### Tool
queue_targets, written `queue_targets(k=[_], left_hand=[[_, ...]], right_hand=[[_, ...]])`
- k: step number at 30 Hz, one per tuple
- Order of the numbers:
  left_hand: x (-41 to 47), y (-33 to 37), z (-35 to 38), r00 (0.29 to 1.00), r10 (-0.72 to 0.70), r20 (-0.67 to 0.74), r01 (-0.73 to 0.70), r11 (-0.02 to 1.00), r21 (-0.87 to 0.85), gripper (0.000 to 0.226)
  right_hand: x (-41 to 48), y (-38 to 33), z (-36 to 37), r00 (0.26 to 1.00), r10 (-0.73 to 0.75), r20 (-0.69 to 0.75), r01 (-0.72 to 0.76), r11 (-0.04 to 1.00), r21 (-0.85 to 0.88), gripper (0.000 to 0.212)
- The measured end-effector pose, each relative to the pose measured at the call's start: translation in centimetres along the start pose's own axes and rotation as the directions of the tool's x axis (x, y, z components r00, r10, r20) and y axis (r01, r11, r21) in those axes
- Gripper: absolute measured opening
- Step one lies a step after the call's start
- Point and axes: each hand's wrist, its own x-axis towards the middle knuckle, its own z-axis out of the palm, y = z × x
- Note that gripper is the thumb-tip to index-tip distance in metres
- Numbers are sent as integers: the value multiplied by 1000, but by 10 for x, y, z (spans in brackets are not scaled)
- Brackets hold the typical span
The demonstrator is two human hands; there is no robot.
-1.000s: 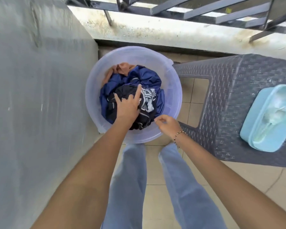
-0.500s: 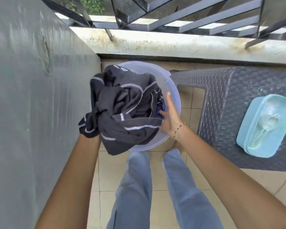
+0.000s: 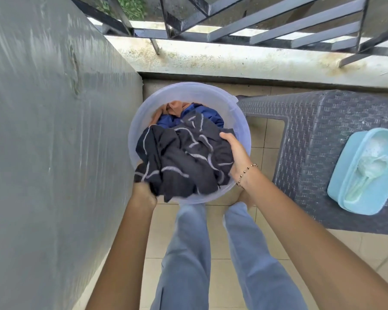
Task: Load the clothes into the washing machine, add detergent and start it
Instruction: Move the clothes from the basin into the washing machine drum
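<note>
We have the black garment [image 3: 184, 157] bunched above the basin [image 3: 189, 88], and its lower folds hang in front of the near rim. Our left hand [image 3: 143, 194] clutches the bundle's near left corner, fingers buried in the cloth. Our right hand [image 3: 235, 155] clasps the right side, thumb over the top and fingers hidden beneath. A blue garment [image 3: 211, 114] and an orange garment [image 3: 175, 107] lie in the basin behind it.

The step, as we judge it, is lifting this piece clear to carry it to the washer, which we cannot make out in this view. To do it well, we should gather the dangling folds into both hands so nothing drags or snags the rim. We should also raise it straight up so the pieces underneath are not pulled along. The cloth is limp and will sag wherever it is unsupported, so a hand under the bulk helps. On the stool [image 3: 323, 130] to our right sits a pale blue tub [image 3: 342, 173] with a scoop [image 3: 372, 166] inside, likely the detergent, well apart from the basin.
</note>
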Motion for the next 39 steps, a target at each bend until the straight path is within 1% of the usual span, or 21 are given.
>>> queue_targets(k=[2, 4, 6, 8, 9, 10, 12, 14, 16, 17, 19, 21, 22, 24, 27, 29, 31, 33, 36, 37, 39], left_hand=[[0, -1, 5, 1000, -12, -12, 12, 998, 65, 24], [-5, -3, 13, 998, 48, -31, -45, 994, 104, 28], [-13, 0, 24, 995, 101, 7, -101, 986, 130, 25], [-25, 4, 29, 995, 42, 96, -55, 988, 146, 26], [-32, 7, 30, 991, -12, 135, -7, 990, 140, 32], [-40, 12, 31, 986, -41, 160, 18, 990, 141, 35], [-52, 22, 32, 981, -35, 193, -7, 977, 214, 33], [-69, 36, 31, 983, 46, 178, -96, 954, 284, 30], [-87, 46, 28, 966, 214, 146, -245, 939, 244, 24], [-101, 51, 27, 940, 304, 156, -333, 917, 219, 18], [-135, 58, 27, 858, 407, 314, -472, 865, 168, 10], [-163, 58, 29, 748, 415, 517, -566, 806, 171, 30], [-176, 58, 30, 713, 404, 573, -593, 783, 187, 42], [-201, 63, 30, 721, 376, 582, -589, 776, 228, 55], [-234, 72, 22, 786, 417, 456, -553, 804, 219, 38], [-256, 80, 11, 853, 389, 347, -453, 883, 123, 32], [-272, 83, 2, 902, 285, 324, -306, 952, 14, 30], [-299, 79, -5, 878, 234, 417, -250, 968, -18, 29], [-346, 71, -17, 839, 283, 466, -254, 959, -125, 38], [-362, 69, -24, 814, 301, 496, -257, 954, -158, 40], [-388, 66, -44, 781, 334, 529, -261, 942, -209, 41]], right_hand=[[-1, 4, 5, 999, -35, -22, 35, 999, -27, 39], [-4, 14, 8, 995, -75, 70, 83, 990, -112, 46], [-11, 24, 12, 983, -13, 182, 57, 969, -240, 74], [-18, 33, 13, 975, 34, 220, 45, 939, -341, 101], [-21, 37, 14, 973, 34, 227, 50, 934, -355, 99], [-26, 37, 14, 971, 21, 238, 65, 935, -350, 90], [-38, 33, 13, 967, -41, 252, 123, 940, -318, 71], [-53, 23, 13, 967, -147, 208, 206, 931, -301, 66], [-71, 12, 18, 960, -251, 123, 277, 917, -288, 62], [-82, 6, 20, 950, -299, 93, 313, 908, -278, 59], [-111, -6, 26, 928, -367, 62, 370, 897, -243, 57], [-138, -15, 33, 924, -373, 85, 382, 912, -151, 63], [-154, -20, 35, 923, -364, 121, 376, 922, -96, 66], [-186, -26, 34, 911, -363, 196, 368, 930, 12, 66], [-232, -30, 22, 899, -400, 176, 391, 916, 86, 74], [-262, -27, 15, 897, -418, 142, 409, 908, 84, 85], [-286, -26, 14, 884, -446, 139, 451, 892, -6, 83], [-313, -23, 20, 866, -456, 204, 485, 866, -124, 75], [-351, -19, 33, 803, -492, 337, 574, 791, -212, 54], [-363, -17, 36, 772, -532, 347, 619, 753, -222, 47], [-388, -13, 40, 722, -618, 310, 690, 672, -268, 53]])
